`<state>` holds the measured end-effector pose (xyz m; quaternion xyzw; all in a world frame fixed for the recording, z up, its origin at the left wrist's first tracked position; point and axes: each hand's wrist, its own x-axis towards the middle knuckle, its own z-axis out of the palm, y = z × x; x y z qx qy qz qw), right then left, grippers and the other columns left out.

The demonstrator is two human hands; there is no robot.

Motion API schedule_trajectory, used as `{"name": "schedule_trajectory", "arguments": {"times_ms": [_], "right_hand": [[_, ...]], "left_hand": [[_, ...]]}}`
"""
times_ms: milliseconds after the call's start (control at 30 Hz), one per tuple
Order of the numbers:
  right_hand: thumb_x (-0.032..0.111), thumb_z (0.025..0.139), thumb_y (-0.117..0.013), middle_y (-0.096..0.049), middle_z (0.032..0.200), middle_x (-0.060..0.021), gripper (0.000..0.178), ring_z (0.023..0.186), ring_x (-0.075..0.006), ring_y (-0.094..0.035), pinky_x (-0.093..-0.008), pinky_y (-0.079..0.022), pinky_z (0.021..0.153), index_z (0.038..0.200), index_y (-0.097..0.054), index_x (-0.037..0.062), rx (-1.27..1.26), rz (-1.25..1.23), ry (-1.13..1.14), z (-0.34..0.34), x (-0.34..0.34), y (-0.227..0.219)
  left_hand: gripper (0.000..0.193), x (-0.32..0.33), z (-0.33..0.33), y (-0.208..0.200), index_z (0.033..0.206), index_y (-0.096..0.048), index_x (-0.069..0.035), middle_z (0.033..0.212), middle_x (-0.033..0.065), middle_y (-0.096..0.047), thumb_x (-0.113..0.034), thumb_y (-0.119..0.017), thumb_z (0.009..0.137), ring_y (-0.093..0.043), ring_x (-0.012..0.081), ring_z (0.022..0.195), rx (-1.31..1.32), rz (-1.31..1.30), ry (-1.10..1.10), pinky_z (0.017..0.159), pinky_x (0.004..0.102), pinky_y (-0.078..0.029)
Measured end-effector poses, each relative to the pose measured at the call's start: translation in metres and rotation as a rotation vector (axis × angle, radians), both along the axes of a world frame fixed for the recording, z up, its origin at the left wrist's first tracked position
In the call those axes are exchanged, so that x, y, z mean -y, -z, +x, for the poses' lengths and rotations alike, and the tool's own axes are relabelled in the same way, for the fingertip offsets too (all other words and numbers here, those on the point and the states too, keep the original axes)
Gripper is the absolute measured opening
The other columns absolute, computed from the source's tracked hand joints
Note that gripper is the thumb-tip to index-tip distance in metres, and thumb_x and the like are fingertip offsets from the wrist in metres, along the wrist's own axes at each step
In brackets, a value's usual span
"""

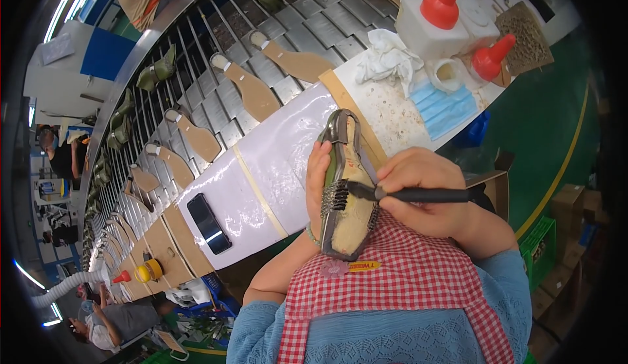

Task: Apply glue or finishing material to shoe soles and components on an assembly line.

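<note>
An olive-green shoe upper [353,230] is held bottom side up in front of my chest. Its pale underside shows, with a dark rim around it and faint red marks near the far end. Wrapped along its left side, my left hand [316,179] grips it, the fingers partly hidden behind it. A black-handled brush [435,195] is pinched in my right hand [424,184]. The brush's dark bristles lie against the left edge of the shoe's underside, about midway along.
Left of me, a phone [209,223] lies on the white-covered bench [275,158]. Tan insoles [252,92] and green uppers rest on the slatted conveyor [229,125] beyond. To the right stand red-nozzled bottles [425,30], a crumpled cloth [389,59], a blue face mask [445,109] and a small pot [449,74].
</note>
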<state>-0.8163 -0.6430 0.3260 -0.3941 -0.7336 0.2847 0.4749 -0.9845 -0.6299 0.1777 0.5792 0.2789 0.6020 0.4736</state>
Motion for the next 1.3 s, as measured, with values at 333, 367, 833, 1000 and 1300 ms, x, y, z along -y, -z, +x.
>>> {"name": "schedule_trajectory", "arguments": {"times_ms": [333,367,833,1000,1300], "right_hand": [[0.012,0.083,-0.069,-0.065,0.098,-0.0131,0.026,0.092,-0.0188,-0.062,-0.0314,-0.048,0.085,0.101,-0.055,-0.0005,-0.856,-0.431,-0.073,0.006,0.003,-0.003],[0.015,0.084,-0.068,-0.064,0.097,-0.0121,0.027,0.092,-0.0185,-0.062,-0.0327,-0.049,0.085,0.102,-0.054,0.0001,-0.863,-0.482,-0.011,0.013,0.001,-0.003],[0.005,0.079,-0.071,-0.065,0.095,-0.012,0.017,0.09,-0.0164,-0.061,-0.0277,-0.048,0.08,0.093,-0.062,0.0001,-0.481,-0.191,0.047,-0.021,-0.012,-0.005],[0.005,0.073,-0.075,-0.064,0.089,-0.0138,0.02,0.083,-0.024,-0.065,-0.0297,-0.051,0.071,0.087,-0.062,0.002,-0.109,0.084,0.059,-0.019,-0.011,-0.009],[0.003,0.075,-0.071,-0.064,0.093,-0.0151,0.018,0.091,-0.0215,-0.062,-0.0309,-0.047,0.084,0.09,-0.061,0.0006,-0.191,-0.293,-0.178,-0.003,-0.008,-0.016]], "left_hand": [[0.076,-0.034,-0.075,-0.042,0.136,-0.038,-0.004,0.132,0.0125,-0.048,-0.028,-0.077,0.075,-0.042,0.0261,0.128,-0.315,-0.225,0.223,0.105,0.0398,-0.037],[0.082,-0.041,-0.081,-0.047,0.134,-0.039,-0.003,0.129,0.0098,-0.051,-0.04,-0.078,0.072,-0.051,0.0253,0.119,0.006,-0.434,0.295,0.101,0.0407,-0.041],[0.064,-0.044,-0.063,-0.088,0.123,-0.052,0.0,0.117,0.008,-0.059,-0.018,-0.08,0.069,-0.054,0.0167,0.107,-0.112,-0.505,0.82,0.094,0.0323,-0.044],[0.063,-0.042,-0.065,-0.085,0.123,-0.052,0.001,0.116,0.0082,-0.059,-0.017,-0.08,0.069,-0.055,0.0167,0.107,-0.091,-0.518,0.825,0.093,0.0318,-0.044],[0.065,-0.038,-0.066,-0.084,0.124,-0.051,0.002,0.117,0.0097,-0.059,-0.019,-0.079,0.069,-0.054,0.0173,0.107,-0.076,-0.552,0.867,0.094,0.0323,-0.044]]}}
